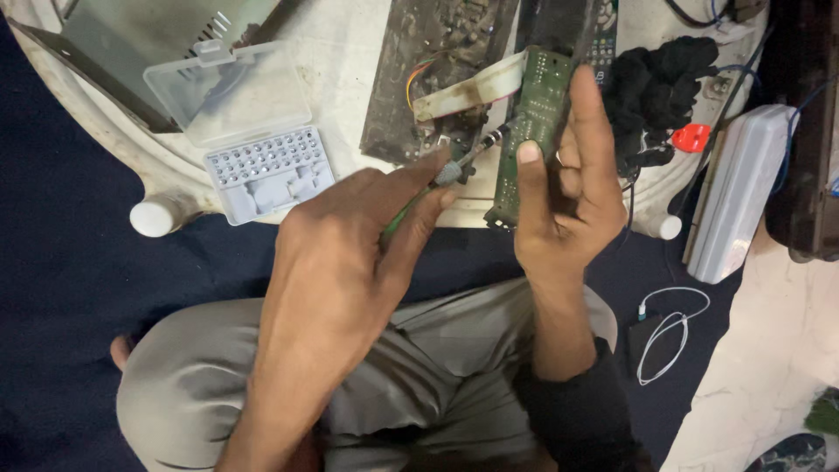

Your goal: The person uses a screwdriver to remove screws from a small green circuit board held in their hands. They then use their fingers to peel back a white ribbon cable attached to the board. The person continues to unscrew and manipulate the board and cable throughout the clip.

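1. Green circuit board (535, 131) – long and thin – stands in the right hand (564, 201). Its long way runs from near the person up and away, with a small lean to the right.
2. The right hand's fingers (591, 114) are closed on the board: the thumb presses the front face and the other fingers go up behind it.
3. The left hand (350, 253) holds a small screwdriver (454, 170) with a green handle. Its fingers pinch the handle tight, and the pointer finger lies along the top.
4. The metal tip points up and to the right, at the left edge of the board. It looks to touch there, but I cannot tell for sure.
5. So the board lies just to the right of the left hand's fingers, and the 2 hands are close together, above the near edge of the bench (350, 35).
6. The bench is white and round, with dirty marks. On it lie a grey bit case (266, 170) with its clear lid open, a big dark board (428, 70) with coloured wires, and a black cloth (655, 87).
7. Down below are a dark blue floor mat, a white box (738, 192) and a white cable (669, 336) – the person sits with grey trousers.
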